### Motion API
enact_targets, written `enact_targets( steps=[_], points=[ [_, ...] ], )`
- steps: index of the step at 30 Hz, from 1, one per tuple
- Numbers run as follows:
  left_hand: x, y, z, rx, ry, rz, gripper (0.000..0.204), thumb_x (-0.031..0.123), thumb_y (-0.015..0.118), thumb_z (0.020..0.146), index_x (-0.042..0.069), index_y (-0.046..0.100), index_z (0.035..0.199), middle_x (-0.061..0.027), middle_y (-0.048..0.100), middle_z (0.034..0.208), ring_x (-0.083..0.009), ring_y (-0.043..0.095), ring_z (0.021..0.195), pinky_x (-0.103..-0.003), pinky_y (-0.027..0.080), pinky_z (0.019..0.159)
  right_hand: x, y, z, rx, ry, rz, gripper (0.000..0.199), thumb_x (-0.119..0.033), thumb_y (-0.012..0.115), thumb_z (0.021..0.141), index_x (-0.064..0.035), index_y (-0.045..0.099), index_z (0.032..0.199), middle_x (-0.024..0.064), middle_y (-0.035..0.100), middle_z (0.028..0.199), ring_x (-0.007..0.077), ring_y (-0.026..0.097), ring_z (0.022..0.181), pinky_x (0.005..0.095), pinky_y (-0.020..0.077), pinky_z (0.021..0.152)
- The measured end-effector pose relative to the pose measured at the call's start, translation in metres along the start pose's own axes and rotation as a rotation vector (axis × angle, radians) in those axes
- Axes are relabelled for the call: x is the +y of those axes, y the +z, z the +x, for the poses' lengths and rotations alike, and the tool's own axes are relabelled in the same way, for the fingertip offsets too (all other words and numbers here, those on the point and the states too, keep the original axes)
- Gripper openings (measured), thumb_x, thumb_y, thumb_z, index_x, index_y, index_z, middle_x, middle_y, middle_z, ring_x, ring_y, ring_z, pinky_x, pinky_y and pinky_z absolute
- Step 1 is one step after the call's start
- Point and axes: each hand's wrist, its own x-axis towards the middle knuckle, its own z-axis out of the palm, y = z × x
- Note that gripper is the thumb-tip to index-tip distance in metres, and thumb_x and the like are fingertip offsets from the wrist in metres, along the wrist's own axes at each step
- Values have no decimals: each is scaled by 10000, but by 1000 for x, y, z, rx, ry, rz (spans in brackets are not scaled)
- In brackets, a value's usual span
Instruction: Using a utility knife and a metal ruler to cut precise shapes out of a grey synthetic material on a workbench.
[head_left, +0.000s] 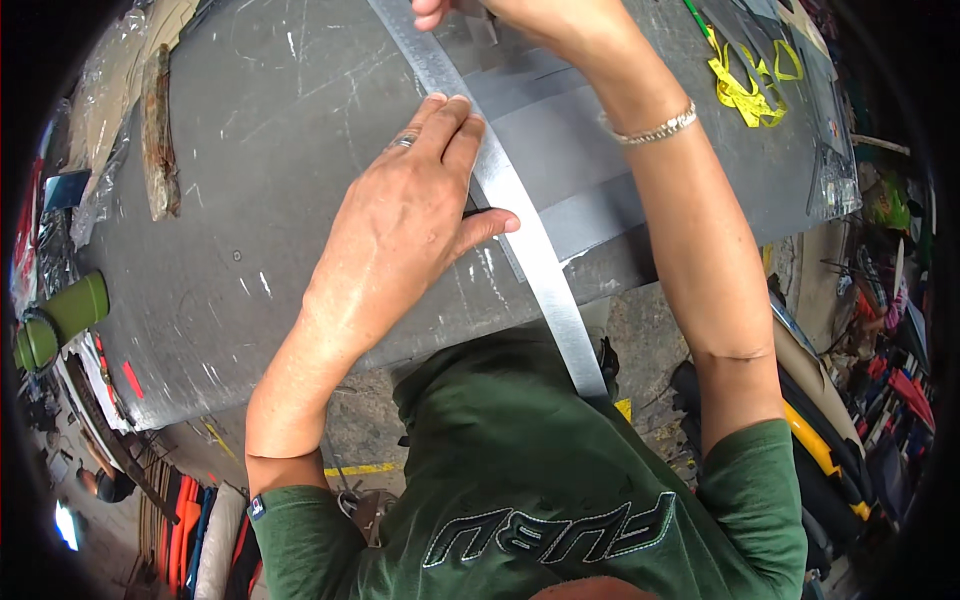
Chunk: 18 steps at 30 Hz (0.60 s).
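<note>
A long metal straightedge (545,260) lies slantwise across the table, its near end sticking out past the edge toward my green shirt. My left hand (405,200) rests on it, fingers stretched out and pressed along its left side, the thumb spread over it. Under and right of the straightedge is grey sheet material (575,150) with lighter and darker bands. At the top edge my right hand (550,18) is partly cut off, its fingers curled. A blurred greyish thing (482,28) shows beneath it, too smeared to name.
The dark, scratched table (250,200) carries a rough wooden strip (158,135) at left and a tangled yellow measuring tape (745,90) at far right. A green cylinder (75,305) sits by the left edge. Rolls of material (205,530) stand below left, with more at right.
</note>
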Motion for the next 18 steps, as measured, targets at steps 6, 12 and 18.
enact_targets(
  steps=[6,12,18],
  points=[
    [-1,0,-2,-15,-9,6,766,463,778,829,-50,564,1356,-194,537,1443,-395,603,1261,-455,530,1029,29,14,5,-74,523,86,564,-522,343,1079,-61,530,813,41,475,550,148,449,386,317,386,383],
    [0,0,0,-33,-17,15,771,459,785,818,-43,565,1361,-182,539,1449,-374,550,1347,-455,511,1070,53,25,0,178,584,-47,547,-514,353,1078,-32,582,956,25,492,620,135,450,401,308,383,366],
    [0,-1,0,-36,-26,3,775,452,786,817,-40,564,1373,-177,536,1462,-368,533,1370,-454,498,1090,62,17,-1,71,528,119,563,-527,353,1080,-21,581,982,13,491,628,129,453,409,303,387,364]
  ],
)
